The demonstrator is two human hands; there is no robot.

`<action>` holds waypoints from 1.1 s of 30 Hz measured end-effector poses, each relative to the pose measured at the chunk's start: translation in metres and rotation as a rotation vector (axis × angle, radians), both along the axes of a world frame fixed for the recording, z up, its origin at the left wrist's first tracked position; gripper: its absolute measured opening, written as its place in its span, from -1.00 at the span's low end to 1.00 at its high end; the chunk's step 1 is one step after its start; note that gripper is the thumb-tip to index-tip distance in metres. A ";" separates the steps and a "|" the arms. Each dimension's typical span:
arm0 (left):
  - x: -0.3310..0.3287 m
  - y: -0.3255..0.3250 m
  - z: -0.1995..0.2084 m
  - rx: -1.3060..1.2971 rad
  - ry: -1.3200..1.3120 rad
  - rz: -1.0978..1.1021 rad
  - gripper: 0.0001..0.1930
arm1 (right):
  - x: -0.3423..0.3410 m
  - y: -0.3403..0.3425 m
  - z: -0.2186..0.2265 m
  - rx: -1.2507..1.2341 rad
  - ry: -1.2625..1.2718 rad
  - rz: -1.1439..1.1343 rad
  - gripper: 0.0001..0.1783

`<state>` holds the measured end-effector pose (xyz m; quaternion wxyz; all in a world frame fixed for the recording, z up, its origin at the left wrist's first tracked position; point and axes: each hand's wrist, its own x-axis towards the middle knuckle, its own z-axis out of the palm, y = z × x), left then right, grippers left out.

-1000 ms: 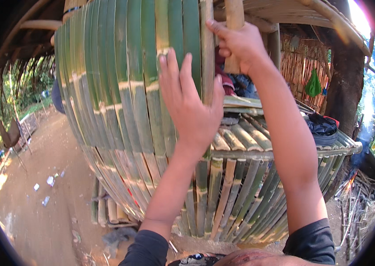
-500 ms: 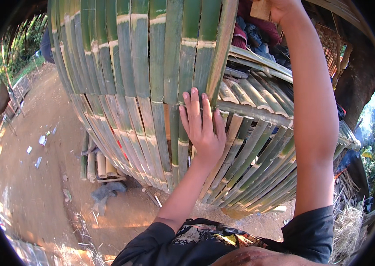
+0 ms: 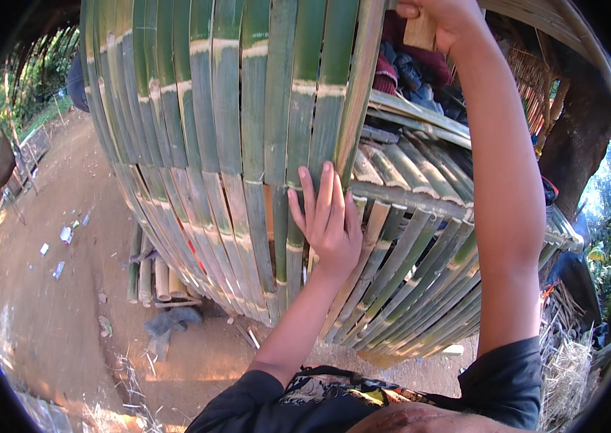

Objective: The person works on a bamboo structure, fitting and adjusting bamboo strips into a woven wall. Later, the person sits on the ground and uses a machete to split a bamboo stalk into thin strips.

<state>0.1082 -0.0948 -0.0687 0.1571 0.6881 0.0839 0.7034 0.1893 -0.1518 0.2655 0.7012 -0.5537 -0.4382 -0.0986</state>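
Observation:
My left hand (image 3: 329,224) lies flat against the bamboo wall (image 3: 230,115), its fingers stretched upward near the wall's right-hand corner. Split green bamboo slats stand side by side there, with pale bands at their nodes. At the top of the view my right hand (image 3: 457,20) is closed round a piece of light brown wood (image 3: 419,32), held beside the end slat (image 3: 363,79). Only the lower part of that wood shows; the upper edge of the picture cuts off the rest.
Right of the corner, a bamboo platform (image 3: 406,169) meets a lower row of bamboo slats (image 3: 421,260). Dark red and blue cloth (image 3: 410,72) lies behind it. Cut bamboo poles (image 3: 152,278) and a grey rag (image 3: 168,322) are on the dirt ground. Dry straw (image 3: 569,379) lies at right.
The piece of wood in my right hand shows lower and slightly further left, beside the end slat. My left hand has slid slightly down the view, still flat on the wall.

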 end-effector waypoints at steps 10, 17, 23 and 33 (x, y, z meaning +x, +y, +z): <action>-0.004 0.000 0.000 0.003 0.021 -0.006 -0.61 | 0.019 0.004 -0.005 0.019 -0.002 -0.050 -0.70; -0.004 0.000 0.001 0.016 0.019 -0.016 -0.62 | -0.006 0.000 -0.008 0.006 0.000 -0.072 -0.65; -0.008 0.001 0.002 0.030 0.023 -0.017 -0.62 | -0.003 0.002 -0.009 0.031 0.042 -0.026 -0.65; -0.006 0.000 0.001 0.022 0.029 -0.024 -0.62 | -0.001 -0.001 -0.012 0.062 0.031 0.012 -0.66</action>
